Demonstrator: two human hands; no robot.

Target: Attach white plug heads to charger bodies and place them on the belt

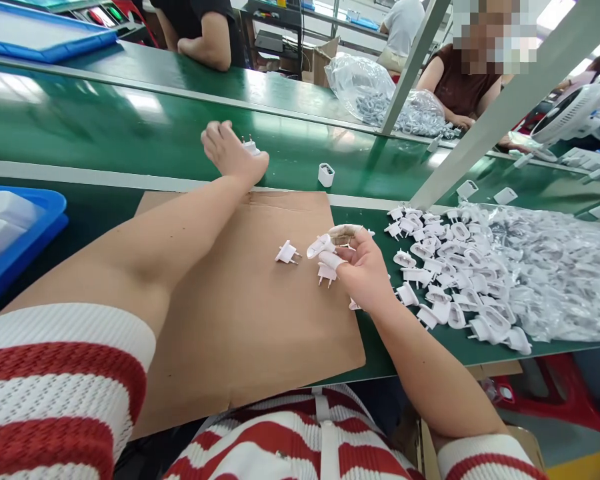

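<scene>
Left hand point(230, 155): reaching far forward across the bench point(380, 353) onto the green conveyor belt point(130, 127), palm facing down.
Left grip: fingers curling over a pronged plug part point(251, 146) that is sitting on the belt, prongs pointing up; whether the grip is clamping it or only touching it cannot be told.
Right hand point(364, 272): hovering over the right edge of the cardboard sheet point(240, 313), white finger cots covering the fingertips point(320, 245).
Right grip: pressing together on a held plug insert point(327, 273), its prongs pointing down.
Loose plug insert point(287, 253): lying on the cardboard, just left of the right hand and apart from it.
Parts pile point(445, 273): white plug inserts are lying heaped on the bench, just right of the right hand.
Plastic bags point(555, 267): lying crumpled against the right side of the pile.
White housing point(325, 175): standing alone on the belt, right of the left hand.
Blue tray point(25, 230): sitting at the left edge.
Other persons: sitting across the belt.
</scene>
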